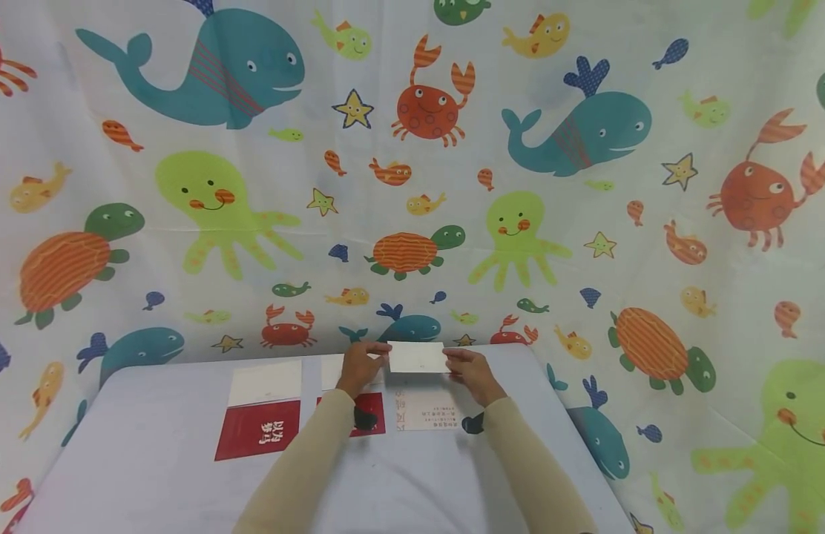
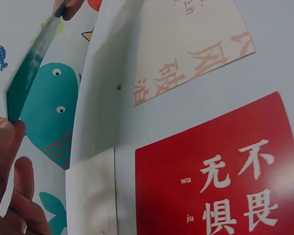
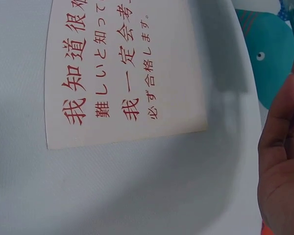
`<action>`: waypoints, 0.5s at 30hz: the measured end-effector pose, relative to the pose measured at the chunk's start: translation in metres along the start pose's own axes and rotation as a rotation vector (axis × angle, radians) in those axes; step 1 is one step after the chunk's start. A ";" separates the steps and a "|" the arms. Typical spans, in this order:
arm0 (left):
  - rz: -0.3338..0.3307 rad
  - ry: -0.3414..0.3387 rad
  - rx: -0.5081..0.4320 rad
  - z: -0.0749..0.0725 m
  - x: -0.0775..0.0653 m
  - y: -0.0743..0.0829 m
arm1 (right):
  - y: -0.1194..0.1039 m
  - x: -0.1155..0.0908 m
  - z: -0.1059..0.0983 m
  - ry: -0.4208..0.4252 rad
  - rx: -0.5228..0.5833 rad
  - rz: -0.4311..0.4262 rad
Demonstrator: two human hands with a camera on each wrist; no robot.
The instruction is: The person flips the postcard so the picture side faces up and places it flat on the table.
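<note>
Both hands hold a card (image 1: 415, 357) up by its short ends at the table's far edge. Its cream side faces the head camera, while a green side shows in the left wrist view. The left hand (image 1: 360, 368) pinches the card's left end between thumb and fingers. At the opposite end, the right hand (image 1: 475, 376) grips it the same way. Below the hands lies a cream card (image 1: 429, 410) with red and pale orange lettering. A red card (image 2: 220, 171) with white characters lies under the left forearm, beside a cream card (image 2: 92, 196) farther back.
On the left of the white table (image 1: 152, 430) lie another cream card (image 1: 265, 382) and a red card (image 1: 257, 430), edge to edge. A curtain (image 1: 412, 185) printed with sea animals hangs right behind the table.
</note>
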State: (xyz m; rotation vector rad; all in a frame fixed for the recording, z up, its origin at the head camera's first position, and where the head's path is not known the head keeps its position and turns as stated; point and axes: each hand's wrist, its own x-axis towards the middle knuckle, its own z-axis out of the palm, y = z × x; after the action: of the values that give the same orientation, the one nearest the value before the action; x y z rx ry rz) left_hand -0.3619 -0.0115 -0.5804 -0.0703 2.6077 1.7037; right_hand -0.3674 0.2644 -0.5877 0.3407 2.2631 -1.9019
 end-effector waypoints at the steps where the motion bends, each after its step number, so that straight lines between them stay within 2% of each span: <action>1: 0.004 -0.002 0.005 -0.001 0.001 0.000 | -0.001 0.000 -0.001 -0.011 0.005 -0.002; 7: 0.017 0.023 -0.015 -0.004 0.006 -0.003 | -0.002 0.001 -0.004 -0.020 -0.009 -0.024; 15: 0.034 0.051 -0.054 0.001 0.008 -0.001 | -0.002 0.002 0.000 0.078 -0.004 0.001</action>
State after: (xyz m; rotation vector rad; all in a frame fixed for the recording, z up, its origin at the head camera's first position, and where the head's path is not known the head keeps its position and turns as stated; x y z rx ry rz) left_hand -0.3695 -0.0115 -0.5818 -0.0724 2.6136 1.8067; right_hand -0.3695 0.2639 -0.5865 0.4230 2.3142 -1.9158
